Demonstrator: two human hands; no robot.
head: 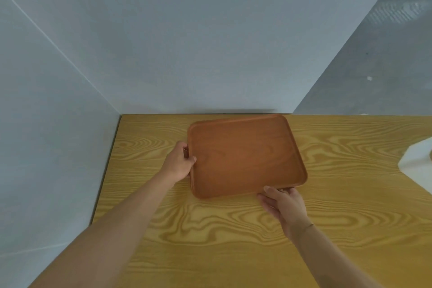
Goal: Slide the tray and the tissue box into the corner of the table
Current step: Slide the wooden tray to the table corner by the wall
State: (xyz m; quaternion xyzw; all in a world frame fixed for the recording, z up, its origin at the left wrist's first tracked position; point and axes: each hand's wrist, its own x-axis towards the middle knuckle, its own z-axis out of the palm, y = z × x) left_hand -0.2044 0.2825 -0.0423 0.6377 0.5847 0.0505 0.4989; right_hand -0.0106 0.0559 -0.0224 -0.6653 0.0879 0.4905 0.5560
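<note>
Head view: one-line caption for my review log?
Both hands, left and right, grip the empty wooden tray near the table's walled corner.

Both hands (180,162) (284,203) on tray (245,156)

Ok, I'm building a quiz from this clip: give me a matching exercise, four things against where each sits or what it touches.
Things:
1. left hand
2. right hand
3. tray
4. white object

Places:
A. at the picture's right edge, partly cut off
B. on the tray's near rim
C. on the tray's left rim
D. on the table, turned askew, short of the wall corner

Pairs: 1-C, 2-B, 3-D, 4-A
</note>
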